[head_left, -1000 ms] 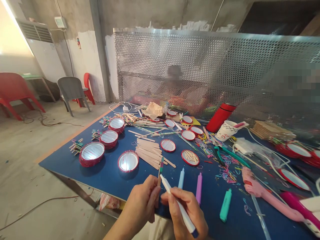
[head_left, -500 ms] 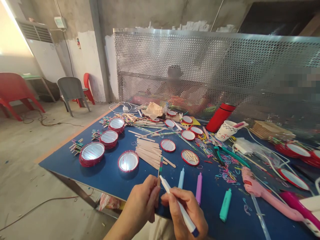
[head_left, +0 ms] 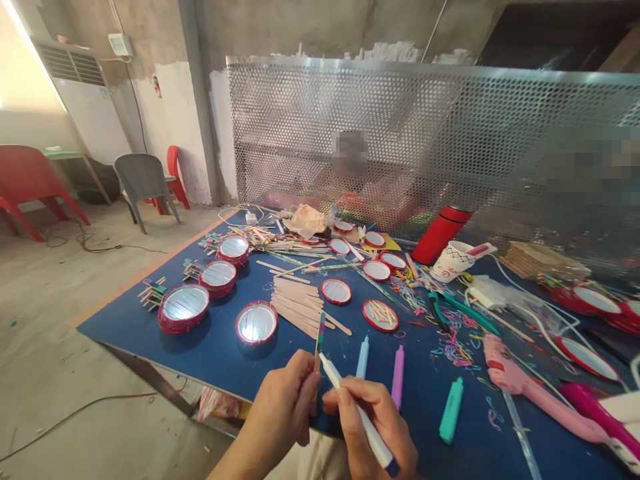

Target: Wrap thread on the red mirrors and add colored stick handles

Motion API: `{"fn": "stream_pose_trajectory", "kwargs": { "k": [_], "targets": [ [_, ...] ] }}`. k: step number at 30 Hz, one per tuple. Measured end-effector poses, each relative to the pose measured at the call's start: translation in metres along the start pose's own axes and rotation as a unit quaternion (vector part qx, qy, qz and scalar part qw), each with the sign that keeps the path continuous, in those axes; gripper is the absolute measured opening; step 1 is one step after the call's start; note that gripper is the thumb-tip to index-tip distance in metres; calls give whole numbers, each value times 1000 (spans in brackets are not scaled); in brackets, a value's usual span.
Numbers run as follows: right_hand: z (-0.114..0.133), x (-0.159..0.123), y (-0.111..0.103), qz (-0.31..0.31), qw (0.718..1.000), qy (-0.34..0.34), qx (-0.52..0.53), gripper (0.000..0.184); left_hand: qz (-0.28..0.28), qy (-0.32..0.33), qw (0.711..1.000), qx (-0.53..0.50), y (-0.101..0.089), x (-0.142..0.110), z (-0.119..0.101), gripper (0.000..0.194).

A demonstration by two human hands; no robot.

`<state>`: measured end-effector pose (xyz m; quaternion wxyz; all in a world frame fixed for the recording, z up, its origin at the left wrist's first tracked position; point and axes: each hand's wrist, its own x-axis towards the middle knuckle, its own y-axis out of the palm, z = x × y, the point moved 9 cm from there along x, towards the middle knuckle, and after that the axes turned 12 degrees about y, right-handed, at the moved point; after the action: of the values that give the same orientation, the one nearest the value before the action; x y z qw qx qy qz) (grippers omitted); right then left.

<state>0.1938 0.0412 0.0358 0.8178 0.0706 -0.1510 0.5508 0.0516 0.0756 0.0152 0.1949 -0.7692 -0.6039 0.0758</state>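
My left hand is shut on a thin wooden craft stick held upright, its upper part banded in colour. My right hand grips a white marker with a dark blue end, and its tip sits just beside the stick's lower part. Whether the tip touches the stick is hard to tell. Both hands are over the near edge of a blue worktable. A blue marker and a purple marker lie just beyond my right hand.
Several red-rimmed round mirrors and a pile of wooden sticks lie on the table. Further right are a teal highlighter, green pliers, loose rubber bands and a pink glue gun. A perforated metal screen stands behind the table.
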Motion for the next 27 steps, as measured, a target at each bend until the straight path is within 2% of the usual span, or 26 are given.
{"fn": "stream_pose_trajectory", "kwargs": {
  "k": [6,11,16,21,27],
  "targets": [
    [-4,1,-7,-44,998,31,19,24,2,-6,1000,-4,1,0,1,22],
    [-2,1,-2,-14,1000,14,20,20,3,-2,1000,6,1,1,-1,21],
    [-4,0,-5,-32,999,37,17,19,6,-1,1000,7,1,0,-1,21],
    [-2,-1,-1,-14,1000,20,12,19,9,0,1000,8,1,1,-2,20],
    [-3,0,-5,-34,999,28,20,21,5,2,1000,10,1,0,0,21]
  ]
}}
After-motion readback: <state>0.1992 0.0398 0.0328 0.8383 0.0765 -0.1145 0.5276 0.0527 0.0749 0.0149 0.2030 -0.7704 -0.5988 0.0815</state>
